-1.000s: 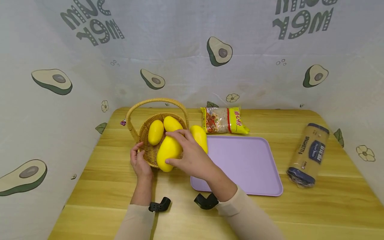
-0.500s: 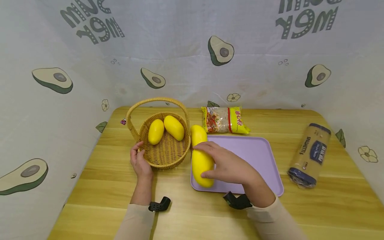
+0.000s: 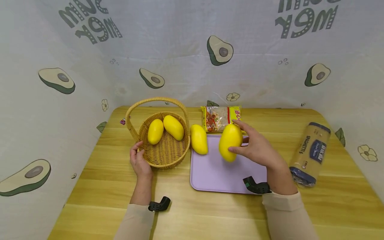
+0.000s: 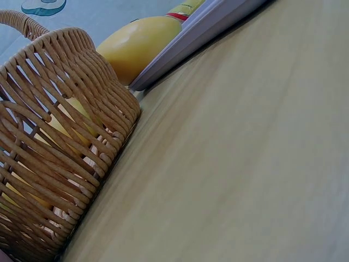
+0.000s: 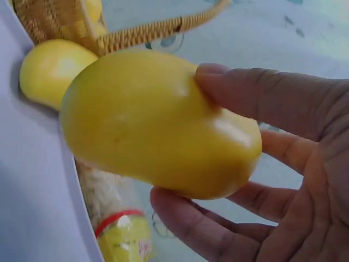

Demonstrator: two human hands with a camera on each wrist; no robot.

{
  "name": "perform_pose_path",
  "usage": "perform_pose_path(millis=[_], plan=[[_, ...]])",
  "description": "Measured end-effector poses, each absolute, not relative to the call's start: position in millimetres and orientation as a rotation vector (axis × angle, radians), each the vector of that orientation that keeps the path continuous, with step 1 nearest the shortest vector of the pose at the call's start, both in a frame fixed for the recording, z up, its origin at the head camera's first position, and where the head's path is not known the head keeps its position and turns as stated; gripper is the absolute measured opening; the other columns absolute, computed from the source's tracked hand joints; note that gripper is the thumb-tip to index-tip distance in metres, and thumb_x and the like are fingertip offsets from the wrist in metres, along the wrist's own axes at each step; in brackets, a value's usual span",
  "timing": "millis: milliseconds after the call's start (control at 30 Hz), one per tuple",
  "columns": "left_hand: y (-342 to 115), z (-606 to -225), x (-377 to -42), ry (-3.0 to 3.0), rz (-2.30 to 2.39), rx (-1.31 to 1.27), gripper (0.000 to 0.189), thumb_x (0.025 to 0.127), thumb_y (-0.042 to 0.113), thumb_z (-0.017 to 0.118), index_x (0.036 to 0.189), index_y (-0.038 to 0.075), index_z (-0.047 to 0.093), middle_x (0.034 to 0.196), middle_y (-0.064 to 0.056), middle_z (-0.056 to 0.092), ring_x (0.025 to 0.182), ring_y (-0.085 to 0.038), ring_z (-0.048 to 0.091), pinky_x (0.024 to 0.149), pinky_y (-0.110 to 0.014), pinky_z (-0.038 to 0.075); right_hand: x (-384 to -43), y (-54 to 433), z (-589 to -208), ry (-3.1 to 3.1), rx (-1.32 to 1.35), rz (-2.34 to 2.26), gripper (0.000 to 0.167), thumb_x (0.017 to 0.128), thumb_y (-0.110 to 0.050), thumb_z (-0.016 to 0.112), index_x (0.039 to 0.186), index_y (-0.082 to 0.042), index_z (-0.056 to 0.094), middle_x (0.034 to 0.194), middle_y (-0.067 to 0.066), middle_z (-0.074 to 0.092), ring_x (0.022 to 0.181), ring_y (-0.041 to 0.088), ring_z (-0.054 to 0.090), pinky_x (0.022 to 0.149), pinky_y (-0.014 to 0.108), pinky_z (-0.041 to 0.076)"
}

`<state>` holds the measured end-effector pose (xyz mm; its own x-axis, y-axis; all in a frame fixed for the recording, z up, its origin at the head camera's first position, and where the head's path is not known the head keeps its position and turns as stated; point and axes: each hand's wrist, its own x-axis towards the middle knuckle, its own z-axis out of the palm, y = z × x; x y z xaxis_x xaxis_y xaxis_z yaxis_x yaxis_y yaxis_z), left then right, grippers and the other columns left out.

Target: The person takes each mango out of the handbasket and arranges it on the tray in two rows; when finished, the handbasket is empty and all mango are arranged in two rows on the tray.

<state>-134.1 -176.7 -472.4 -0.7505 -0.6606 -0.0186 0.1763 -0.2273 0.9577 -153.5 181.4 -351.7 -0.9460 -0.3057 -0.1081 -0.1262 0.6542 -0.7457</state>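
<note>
My right hand [image 3: 256, 146] grips a yellow mango [image 3: 230, 141] above the purple tray [image 3: 207, 176], thumb on one side and fingers on the other. The right wrist view shows this mango [image 5: 158, 125] large, held at one end by thumb and fingertips. My left hand [image 3: 140, 161] holds the near left side of the wicker basket [image 3: 168, 151] at its rim. Two mangoes lie in the basket, one on the left [image 3: 155, 131] and one at the back [image 3: 174, 127]. Another mango [image 3: 199, 140] rests at the tray's back left corner, beside the basket.
Behind the tray lies a clear and yellow food packet [image 3: 220, 116], partly covered by the held mango and right hand. A spaghetti packet [image 3: 310, 153] lies on the table at the right. The basket's tall handle [image 3: 157, 99] arches over it. A patterned curtain hangs behind.
My right hand has lifted the mango out of the basket and carried it right, over the tray. The left hand has stayed at the basket.
</note>
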Motion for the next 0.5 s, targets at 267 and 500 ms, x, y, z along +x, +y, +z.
perform_pose_path(millis=[267, 500], plan=[[-177, -473, -133, -1.491, -2.020, 0.573, 0.033, 0.094, 0.002, 0.038, 0.114, 0.011, 0.063, 0.127, 0.006, 0.053, 0.131, -0.012, 0.044, 0.111, -0.025, 0.032, -171, 206, -367, 2.655, -0.279, -1.224, 0.090, 0.089, -0.025, 0.080, 0.162, -0.017, 0.028, 0.157, 0.024, 0.036, 0.121, 0.048, 0.057, 0.086, 0.046, 0.058], [-176, -473, -134, -1.478, -2.021, 0.560, 0.035, 0.094, 0.002, 0.037, 0.114, 0.011, 0.064, 0.126, 0.005, 0.053, 0.129, -0.011, 0.045, 0.109, -0.026, 0.034, -177, 216, -377, 2.626, -0.137, -1.229, 0.090, 0.091, -0.027, 0.077, 0.163, -0.019, 0.024, 0.158, 0.028, 0.033, 0.129, 0.049, 0.051, 0.095, 0.054, 0.053]])
